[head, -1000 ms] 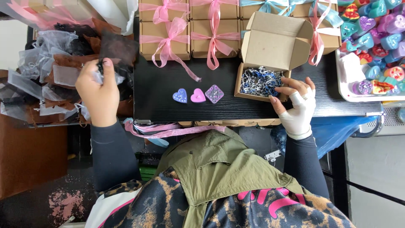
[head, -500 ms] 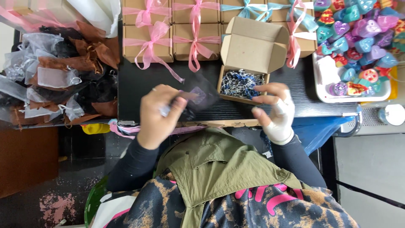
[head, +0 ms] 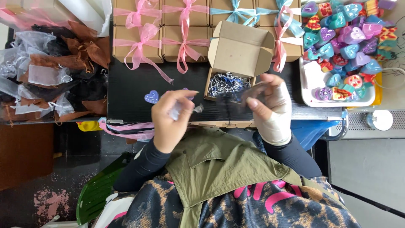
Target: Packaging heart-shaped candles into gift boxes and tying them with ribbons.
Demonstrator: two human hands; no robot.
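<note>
Head view: both hands hold a sheer black organza pouch (head: 230,101) stretched betw. them, just above the near edge of the black wood-grain surface (head: 126,90). Left hand (head: 171,118) has fingers pressed together, pinching the pouch's left end w/ thumb + fingertips; a pale bit shows in the pinch, can't tell what. Right hand (head: 270,107), wrapped in a white bandage-like glove, pinches the pouch's right end w/ thumb + forefinger. The pouch is blurred, partly covering the front of the open brown cardboard box (head: 236,55), which sits just behind the hands; lid flap up, filled w/ blue-and-white shredded paper (head: 225,82).

Left of left hand, on the surface: small blue heart-shaped piece (head: 151,97), near but apart. A purple piece (head: 188,93) peeks out behind the left fingers, mostly hidden.

Packages: along the far edge, two rows of closed brown cardboard boxes (head: 126,42); most tied w/ pink ribbon bows, two in the back row w/ light blue bows (head: 234,10). Far left: heap of sheer pouches (head: 50,76) in white, brown, black. Right: white tray (head: 312,80) piled w/ colourful heart-shaped pieces (head: 346,33), teal, purple, pink, red-yellow. Loose pink ribbons (head: 124,128) hang off the near edge, below left.
</note>
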